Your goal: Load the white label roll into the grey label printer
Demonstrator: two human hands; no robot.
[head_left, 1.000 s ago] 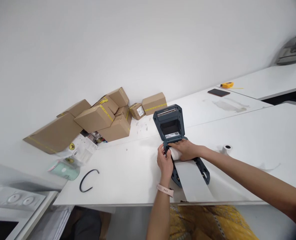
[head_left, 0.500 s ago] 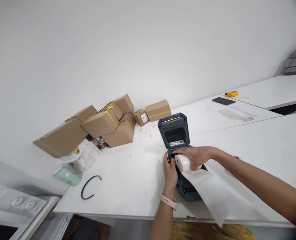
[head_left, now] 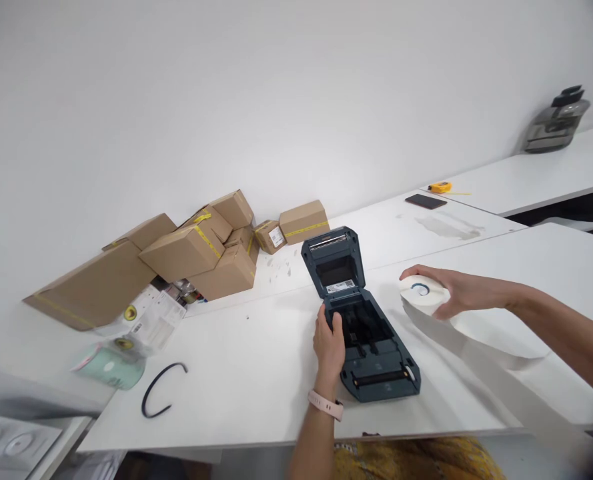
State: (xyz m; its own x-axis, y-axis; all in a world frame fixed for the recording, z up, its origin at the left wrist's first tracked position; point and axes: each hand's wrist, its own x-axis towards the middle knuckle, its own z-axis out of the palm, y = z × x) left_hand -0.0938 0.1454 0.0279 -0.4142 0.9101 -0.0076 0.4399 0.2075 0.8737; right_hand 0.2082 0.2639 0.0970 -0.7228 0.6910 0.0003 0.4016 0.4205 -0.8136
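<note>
A dark label printer sits on the white table with its lid raised, its inner bay exposed. My left hand grips the printer's left edge near the hinge, thumb over the rim. To the right of the printer, my right hand holds a white paper roll above the table, its round end facing up toward me. A long strip of paper hangs from the roll and trails down to the lower right, past the table's front edge.
Cardboard boxes are piled at the back left. Nearby are a green bagged container and a black curved band. Farther right lie a dark phone-like slab, a yellow tape measure and a large bottle.
My right hand has lifted the roll out of the printer and carried it right, with the paper strip trailing. My left hand stays on the printer. The view has shifted slightly right.
</note>
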